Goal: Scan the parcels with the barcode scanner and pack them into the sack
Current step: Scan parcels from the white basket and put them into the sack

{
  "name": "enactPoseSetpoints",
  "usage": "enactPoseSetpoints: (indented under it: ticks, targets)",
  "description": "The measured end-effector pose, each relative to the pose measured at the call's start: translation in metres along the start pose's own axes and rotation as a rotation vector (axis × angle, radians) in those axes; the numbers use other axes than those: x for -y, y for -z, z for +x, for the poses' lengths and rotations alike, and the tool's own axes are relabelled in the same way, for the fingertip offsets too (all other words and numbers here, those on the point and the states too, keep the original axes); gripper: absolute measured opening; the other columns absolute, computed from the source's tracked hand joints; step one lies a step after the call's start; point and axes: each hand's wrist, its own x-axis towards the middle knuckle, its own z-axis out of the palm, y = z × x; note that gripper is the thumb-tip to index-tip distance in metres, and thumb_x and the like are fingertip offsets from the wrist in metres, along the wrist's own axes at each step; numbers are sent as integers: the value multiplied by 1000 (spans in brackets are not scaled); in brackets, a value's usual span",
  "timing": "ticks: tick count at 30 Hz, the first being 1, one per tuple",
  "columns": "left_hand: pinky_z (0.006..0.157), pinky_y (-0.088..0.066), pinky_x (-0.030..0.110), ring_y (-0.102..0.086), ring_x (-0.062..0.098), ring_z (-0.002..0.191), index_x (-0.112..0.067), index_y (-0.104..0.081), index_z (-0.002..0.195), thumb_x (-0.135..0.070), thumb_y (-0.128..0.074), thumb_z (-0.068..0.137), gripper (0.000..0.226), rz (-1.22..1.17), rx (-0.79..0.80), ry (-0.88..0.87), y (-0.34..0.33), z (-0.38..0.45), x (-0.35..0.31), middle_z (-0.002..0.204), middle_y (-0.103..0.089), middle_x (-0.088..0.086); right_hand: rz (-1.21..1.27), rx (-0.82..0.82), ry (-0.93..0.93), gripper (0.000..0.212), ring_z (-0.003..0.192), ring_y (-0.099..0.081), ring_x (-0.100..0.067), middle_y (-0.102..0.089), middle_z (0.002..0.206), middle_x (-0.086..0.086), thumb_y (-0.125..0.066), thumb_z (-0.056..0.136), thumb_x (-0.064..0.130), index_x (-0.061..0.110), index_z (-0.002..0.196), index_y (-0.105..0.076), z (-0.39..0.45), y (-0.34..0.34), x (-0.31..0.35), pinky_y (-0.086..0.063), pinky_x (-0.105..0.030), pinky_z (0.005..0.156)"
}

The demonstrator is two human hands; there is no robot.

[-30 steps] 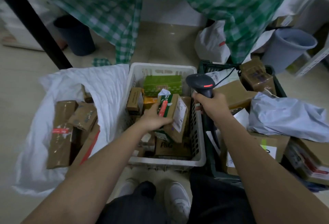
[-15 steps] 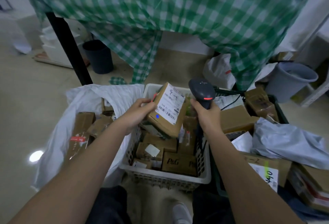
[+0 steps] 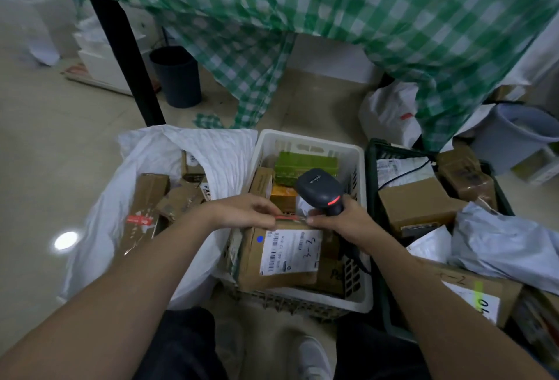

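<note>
A brown cardboard parcel [image 3: 281, 255] with a white barcode label facing up is held over the near side of the white basket [image 3: 358, 298]. My left hand [image 3: 245, 212] grips its far edge by the red tape. My right hand [image 3: 344, 218] holds the dark barcode scanner [image 3: 320, 190] by the handle, its red light on, and its thumb and fingers also touch the parcel's far edge. The white sack [image 3: 208, 150] lies open on the left with several brown boxes inside.
Several more parcels fill the white basket. A dark crate [image 3: 373, 186] to the right holds boxes and grey mailer bags. A black table leg [image 3: 127, 56], a dark bin [image 3: 177, 77], a grey bin [image 3: 520, 134] and a green checked cloth stand beyond.
The parcel was lifted from the basket, turned label-up and brought lower and nearer to me. My right hand with the scanner moved in to the parcel's far edge.
</note>
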Motion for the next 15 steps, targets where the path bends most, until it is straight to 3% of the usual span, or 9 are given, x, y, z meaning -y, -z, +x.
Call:
enactPoseSetpoints:
  ticks: [4,8,10,13,15]
  targets:
    - [108,-40,34,-47,14,126,-26,-42,140,-49,-68,65,82,31,9,37,-14,1,10,141,-47,-1,-98,110,-47,36,87,-64,-11,-69,92,2,-82,72,3,21,95,-62,-2,-17,-12,-50,-15,69]
    - [108,-38,32,-44,17,129,-19,-34,145,-38,-71,82,75,15,-73,65,-22,3,18,144,-42,3,-129,77,-47,45,104,-62,-21,-68,108,-3,-84,70,7,21,107,-62,1,-28,-24,-49,-35,90]
    - [104,-42,35,-48,19,122,-17,-36,141,-45,-70,82,73,39,-163,61,-24,4,20,140,-43,4,-152,52,-46,49,106,-62,-22,-67,111,-4,-85,71,11,19,113,-61,3,-29,-27,-49,-39,95]
    - [106,-38,33,-42,21,128,-19,-31,142,-56,-71,77,85,14,-247,67,-26,-2,21,143,-33,5,-147,33,-57,45,102,-61,-19,-66,104,1,-83,73,13,19,112,-60,5,-28,-31,-47,-33,88]
    - [105,-33,28,-34,23,136,-19,-19,147,-51,-75,75,98,-77,-274,75,-28,-5,23,151,-26,7,-127,33,-58,40,96,-59,-16,-63,95,7,-81,76,12,20,108,-59,2,-27,-29,-44,-26,79]
